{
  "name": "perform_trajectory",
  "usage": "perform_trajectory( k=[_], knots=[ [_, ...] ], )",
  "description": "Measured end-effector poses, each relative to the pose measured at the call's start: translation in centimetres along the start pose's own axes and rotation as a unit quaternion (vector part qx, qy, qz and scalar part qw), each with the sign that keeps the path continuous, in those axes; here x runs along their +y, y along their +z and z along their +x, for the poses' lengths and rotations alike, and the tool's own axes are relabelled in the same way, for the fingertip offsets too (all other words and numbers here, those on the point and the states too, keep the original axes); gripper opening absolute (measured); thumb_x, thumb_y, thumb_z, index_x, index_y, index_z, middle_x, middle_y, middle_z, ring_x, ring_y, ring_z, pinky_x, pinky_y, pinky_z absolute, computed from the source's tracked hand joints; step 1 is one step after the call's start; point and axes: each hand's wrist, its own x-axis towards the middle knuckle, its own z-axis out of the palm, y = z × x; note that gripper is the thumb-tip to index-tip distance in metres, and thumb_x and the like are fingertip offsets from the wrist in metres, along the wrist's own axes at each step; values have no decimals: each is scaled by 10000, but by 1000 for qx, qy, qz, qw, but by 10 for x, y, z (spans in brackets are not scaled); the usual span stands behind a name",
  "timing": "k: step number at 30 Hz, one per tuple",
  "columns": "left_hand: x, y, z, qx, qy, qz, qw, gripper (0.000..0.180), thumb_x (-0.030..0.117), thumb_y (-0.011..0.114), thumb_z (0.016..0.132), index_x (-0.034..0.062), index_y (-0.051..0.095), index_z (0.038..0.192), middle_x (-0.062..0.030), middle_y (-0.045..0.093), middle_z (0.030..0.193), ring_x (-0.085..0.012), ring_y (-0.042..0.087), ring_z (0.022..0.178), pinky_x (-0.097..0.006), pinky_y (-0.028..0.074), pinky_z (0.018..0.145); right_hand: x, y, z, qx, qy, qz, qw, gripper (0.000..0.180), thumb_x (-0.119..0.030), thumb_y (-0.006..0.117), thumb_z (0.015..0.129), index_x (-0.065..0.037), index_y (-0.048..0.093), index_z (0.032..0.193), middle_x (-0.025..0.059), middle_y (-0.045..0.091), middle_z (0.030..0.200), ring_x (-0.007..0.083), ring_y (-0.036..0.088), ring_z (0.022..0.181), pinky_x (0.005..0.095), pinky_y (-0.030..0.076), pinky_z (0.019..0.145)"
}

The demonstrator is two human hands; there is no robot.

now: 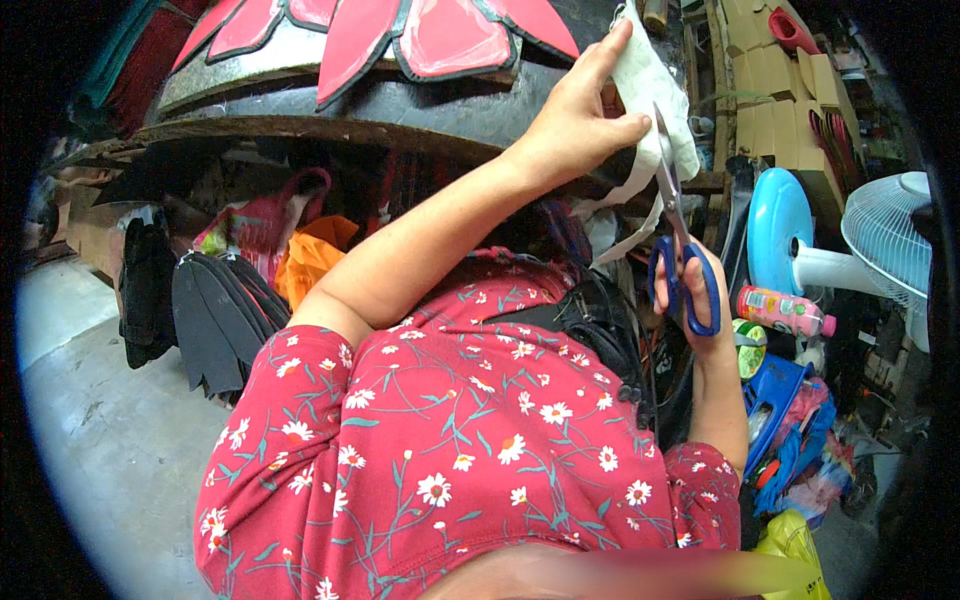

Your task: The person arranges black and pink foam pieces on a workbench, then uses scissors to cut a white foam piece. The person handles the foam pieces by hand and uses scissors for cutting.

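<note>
My left hand (590,112) is raised at the upper middle, gripping a thin white sheet (645,75) between thumb and fingers. Whether the sheet is cloth or paper, I cannot tell. Narrow strips of it hang down below the hand. My right hand (703,295) is lower and to the right, with its fingers through the blue handles of a pair of scissors (672,195). The scissors point upward, and their metal blades lie against the white sheet near my left thumb. The blades look nearly closed.
A dark work surface (420,115) with pink, black-edged petal shapes (455,40) lies ahead. Black petal-shaped pieces (215,320) hang at left near an orange bag (315,255). On the right are a fan (890,235), a pink bottle (785,310) and stacked cardboard (785,130).
</note>
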Motion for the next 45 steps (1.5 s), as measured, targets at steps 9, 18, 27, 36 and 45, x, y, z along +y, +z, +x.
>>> perform_trajectory(
  k=[9,18,27,36,45],
  knots=[
    [0,-3,-1,-20,-43,-41,998,894,-25,665,783,19,190,1539,-102,451,1230,-148,556,1002,-264,476,860,2,0,2,11,21,25,999,630,-652,621,848,-28,543,882,11,503,610,85,485,465,215,401,440],
    [3,-2,-4,-39,-59,-8,997,918,0,693,766,30,200,1540,-105,451,1245,-122,544,816,-250,491,720,-1,2,14,-2,12,39,999,662,-678,562,872,-18,553,922,27,522,626,100,498,488,231,423,454],
    [13,-9,2,40,-97,-35,994,972,25,719,806,51,93,1549,-173,476,1268,-133,606,771,-254,514,650,-4,4,15,16,11,47,999,543,-561,630,895,-24,546,875,7,507,651,71,481,475,212,397,434],
    [41,-28,11,-22,-258,-38,965,301,279,570,990,-18,541,1024,-97,630,745,-157,647,553,-253,536,488,-9,1,12,31,8,6,999,487,-506,642,910,-32,547,858,0,506,618,71,487,465,207,391,440],
    [40,-28,13,-67,-270,2,960,252,236,564,978,-16,575,961,-85,648,738,-139,630,511,-248,518,452,-20,-3,23,-9,26,-5,1000,604,-617,603,884,-17,550,914,12,521,660,79,504,499,218,411,464]
  ],
)
